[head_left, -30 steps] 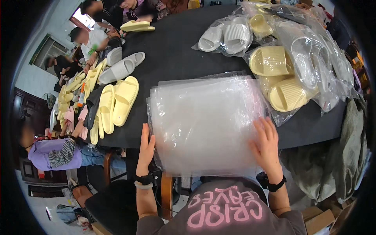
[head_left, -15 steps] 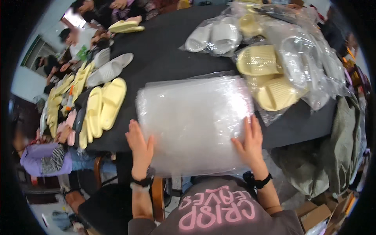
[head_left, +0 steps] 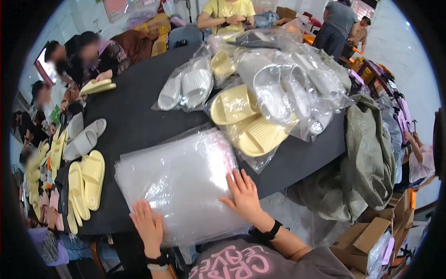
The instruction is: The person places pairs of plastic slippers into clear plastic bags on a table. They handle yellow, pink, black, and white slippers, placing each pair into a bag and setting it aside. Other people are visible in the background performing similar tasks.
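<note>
A stack of clear plastic bags (head_left: 186, 181) lies on the black-covered table (head_left: 139, 102) in front of me. My left hand (head_left: 147, 225) rests at the near left part of the stack, fingers stretched out. At the right edge of the stack lies my right hand (head_left: 244, 195), its fingers and thumb spread on the plastic. Neither hand grips anything. Beyond the stack to the right is a pile of bagged slippers, with yellow slippers (head_left: 262, 135) nearest and grey-white slippers (head_left: 272, 90) behind. At the left, unbagged yellow slippers (head_left: 94, 179) stand beside grey slippers (head_left: 81, 144).
Grey-green sacking (head_left: 369, 158) hangs by the table's right side, above open cardboard boxes (head_left: 360, 242) on the floor. Several people sit along the far left edge. A person in a yellow shirt (head_left: 227, 14) is at the far end.
My view has swung to the right and up, so the table and its contents appear farther left and lower. Both hands stay spread at the bag stack.
</note>
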`<state>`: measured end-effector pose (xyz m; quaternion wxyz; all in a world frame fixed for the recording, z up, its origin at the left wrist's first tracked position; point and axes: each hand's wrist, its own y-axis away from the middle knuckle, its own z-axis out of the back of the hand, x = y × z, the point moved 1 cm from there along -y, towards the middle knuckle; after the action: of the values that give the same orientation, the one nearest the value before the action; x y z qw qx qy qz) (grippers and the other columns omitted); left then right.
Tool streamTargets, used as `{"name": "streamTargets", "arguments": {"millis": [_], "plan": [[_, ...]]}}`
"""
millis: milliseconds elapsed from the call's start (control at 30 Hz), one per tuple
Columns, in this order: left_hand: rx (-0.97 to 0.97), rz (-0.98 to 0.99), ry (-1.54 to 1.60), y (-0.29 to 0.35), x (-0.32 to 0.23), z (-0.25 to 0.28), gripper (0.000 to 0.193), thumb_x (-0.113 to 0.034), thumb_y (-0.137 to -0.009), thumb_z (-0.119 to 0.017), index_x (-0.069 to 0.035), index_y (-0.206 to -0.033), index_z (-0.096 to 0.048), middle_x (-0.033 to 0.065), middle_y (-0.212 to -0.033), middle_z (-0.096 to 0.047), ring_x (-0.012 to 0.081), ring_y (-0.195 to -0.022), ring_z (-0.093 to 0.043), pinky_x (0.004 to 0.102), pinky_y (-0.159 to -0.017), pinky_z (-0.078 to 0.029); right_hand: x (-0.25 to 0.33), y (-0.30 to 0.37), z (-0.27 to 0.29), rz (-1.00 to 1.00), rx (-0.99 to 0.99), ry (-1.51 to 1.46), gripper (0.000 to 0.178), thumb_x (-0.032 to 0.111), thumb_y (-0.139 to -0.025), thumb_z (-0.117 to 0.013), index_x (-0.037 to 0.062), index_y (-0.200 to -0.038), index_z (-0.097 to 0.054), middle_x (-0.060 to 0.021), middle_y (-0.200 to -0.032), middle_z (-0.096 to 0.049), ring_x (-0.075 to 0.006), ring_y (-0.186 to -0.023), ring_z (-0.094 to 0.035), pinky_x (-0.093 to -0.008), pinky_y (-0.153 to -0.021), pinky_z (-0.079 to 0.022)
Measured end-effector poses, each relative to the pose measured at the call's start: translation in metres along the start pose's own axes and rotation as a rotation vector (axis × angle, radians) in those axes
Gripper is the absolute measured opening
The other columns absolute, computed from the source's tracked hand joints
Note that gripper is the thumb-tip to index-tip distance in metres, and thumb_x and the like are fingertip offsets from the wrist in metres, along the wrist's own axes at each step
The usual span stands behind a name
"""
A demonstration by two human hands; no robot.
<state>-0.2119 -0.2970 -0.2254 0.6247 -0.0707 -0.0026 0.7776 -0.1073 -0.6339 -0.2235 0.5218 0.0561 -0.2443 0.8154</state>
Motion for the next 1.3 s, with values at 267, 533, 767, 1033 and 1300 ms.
{"name": "streamTargets", "arguments": {"millis": [267,533,767,1033,1300], "plan": [[-0.017,-0.17,0.163,-0.004,-0.076,0.035,0.066,-0.035,-0.093,-0.058,-0.008,-0.151,-0.042,0.02,-0.159,-0.031,0.0431,-0.15,-0.02,0.0636,-0.119,-0.004,-0.006,-0.007,0.028,0.053,0.125,-0.047,0.069,0.043,-0.09,-0.066,0.0047,-0.144,-0.045,-0.0238,-0.146,-0.046,-0.0407,-0.137,-0.041,-0.05,-0.11,-0.037],[0.041,-0.09,0.178,-0.005,-0.087,0.005,0.064,-0.043,-0.094,-0.057,-0.014,-0.15,-0.045,0.0192,-0.16,-0.029,0.0454,-0.149,-0.017,0.0699,-0.115,0.0,-0.027,-0.112,0.16,0.209,-0.27,0.109,0.078,0.031,-0.079,-0.078,0.0107,-0.146,-0.045,-0.0209,-0.15,-0.041,-0.0399,-0.138,-0.041,-0.048,-0.111,-0.036],[0.012,-0.117,0.184,-0.007,-0.086,0.0,0.065,-0.047,-0.094,-0.057,-0.014,-0.149,-0.046,0.0199,-0.159,-0.03,0.047,-0.148,-0.019,0.0717,-0.113,0.001,-0.11,-0.161,0.138,-0.222,-0.178,0.276,0.08,0.027,-0.07,-0.081,0.0083,-0.142,-0.051,-0.0131,-0.134,-0.056,-0.0328,-0.117,-0.057,-0.0425,-0.094,-0.049],[-0.005,-0.133,0.207,-0.01,-0.09,-0.001,0.068,-0.053,-0.093,-0.057,-0.015,-0.149,-0.046,0.0204,-0.158,-0.032,0.0472,-0.147,-0.021,0.075,-0.111,-0.003,-0.132,-0.16,0.154,0.017,-0.7,-0.429,0.048,0.004,-0.072,-0.073,0.0,-0.119,-0.065,-0.0073,-0.098,-0.062,-0.0157,-0.085,-0.06,-0.0297,-0.073,-0.049],[-0.063,-0.154,0.098,-0.007,-0.095,0.014,0.079,-0.065,-0.086,-0.06,-0.019,-0.148,-0.047,0.025,-0.153,-0.038,0.0477,-0.142,-0.032,0.0791,-0.106,-0.011,0.036,-0.104,0.189,0.631,-0.364,-0.324,0.066,0.007,-0.059,-0.072,0.0029,-0.125,-0.067,-0.0054,-0.085,-0.057,-0.0169,-0.071,-0.056,-0.0273,-0.061,-0.047]]}}
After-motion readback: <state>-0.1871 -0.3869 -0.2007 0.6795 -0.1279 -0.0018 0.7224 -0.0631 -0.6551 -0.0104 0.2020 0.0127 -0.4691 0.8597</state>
